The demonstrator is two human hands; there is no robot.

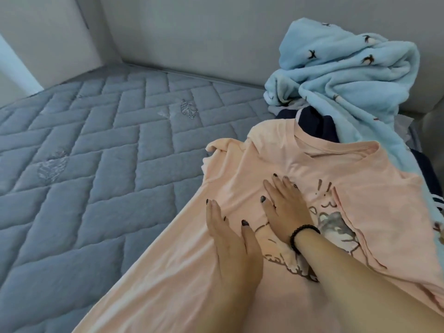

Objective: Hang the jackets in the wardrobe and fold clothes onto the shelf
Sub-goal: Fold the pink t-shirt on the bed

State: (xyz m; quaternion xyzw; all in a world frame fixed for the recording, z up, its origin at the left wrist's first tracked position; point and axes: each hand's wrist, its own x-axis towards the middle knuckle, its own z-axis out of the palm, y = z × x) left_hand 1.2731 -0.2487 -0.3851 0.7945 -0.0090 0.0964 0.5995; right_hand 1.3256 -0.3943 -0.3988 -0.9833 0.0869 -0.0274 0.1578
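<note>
Shirt [276, 164] flat lengthwise, collar toward far wall

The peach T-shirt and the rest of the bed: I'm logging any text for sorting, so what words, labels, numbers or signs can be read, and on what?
"!!" - two dark exclamation marks in the print on the peach T-shirt, beside the cartoon animal.
Curved marks just below them: lettering or drawing, too distorted to read.
Light blue fleece: small dark bird shapes, no text.
Quilted mattress: stitched leaf motifs, no text.

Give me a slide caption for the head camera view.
Both hands, left and right, press a peach T-shirt flat on a grey mattress.
</note>
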